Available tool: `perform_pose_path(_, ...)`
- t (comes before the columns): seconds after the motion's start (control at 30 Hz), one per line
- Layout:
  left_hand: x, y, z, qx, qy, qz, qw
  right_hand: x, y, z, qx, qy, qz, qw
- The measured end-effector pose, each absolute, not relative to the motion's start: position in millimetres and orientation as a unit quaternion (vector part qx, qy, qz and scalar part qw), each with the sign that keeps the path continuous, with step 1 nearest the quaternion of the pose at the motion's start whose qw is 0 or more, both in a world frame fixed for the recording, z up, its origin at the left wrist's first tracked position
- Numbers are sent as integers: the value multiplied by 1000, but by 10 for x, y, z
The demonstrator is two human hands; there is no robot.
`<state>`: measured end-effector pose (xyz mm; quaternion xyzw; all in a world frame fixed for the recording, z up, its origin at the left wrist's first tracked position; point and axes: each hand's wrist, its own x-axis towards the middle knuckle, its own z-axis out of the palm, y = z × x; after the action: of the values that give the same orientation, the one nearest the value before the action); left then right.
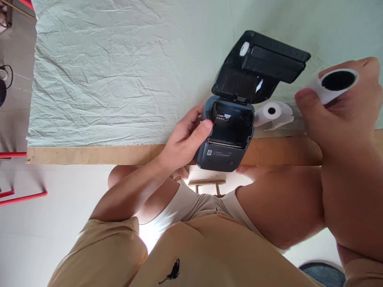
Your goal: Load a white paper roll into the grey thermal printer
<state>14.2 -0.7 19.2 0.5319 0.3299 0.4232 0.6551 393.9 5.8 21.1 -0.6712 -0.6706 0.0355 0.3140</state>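
Observation:
A dark portable label printer (221, 155) has its lid (254, 67) swung up, and its paper bay shows no roll inside. My left hand (188, 135) grips the printer's left side, thumb on the rim of the bay. Off to the right, my right hand (344, 103) is closed around a white paper roll core (329, 89) with a wide dark hole facing up. Between the printer and that hand, a smaller white paper roll (275, 111) lies on the cloth, its loose end partly unrolled.
A pale green wrinkled cloth (104, 71) covers the table, whose bare wooden edge (98, 155) runs in front of my lap. Below the edge is a wooden stool (207, 183). Red metal bars (24, 198) and a dark object with a cable (2, 89) are at the left.

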Motion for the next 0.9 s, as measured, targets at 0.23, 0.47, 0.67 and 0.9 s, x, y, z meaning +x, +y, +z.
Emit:
perform_pose_path(0.23, 127, 11, 172, 542, 285, 440, 657, 3986, 74, 221, -688, -667, 102, 268)
perform_pose_path(0.47, 111, 31, 128, 553, 280, 437, 652, 3955, -66, 302, -665, -694, 70, 268)
perform_pose_path(0.67, 103, 33, 134, 553, 281, 435, 653, 3603, -210, 402, -493, -768, -161, 377)
perform_pose_path(0.9, 106, 37, 137, 553, 292, 429, 652, 3118, -389, 373, -528, -800, -99, 265)
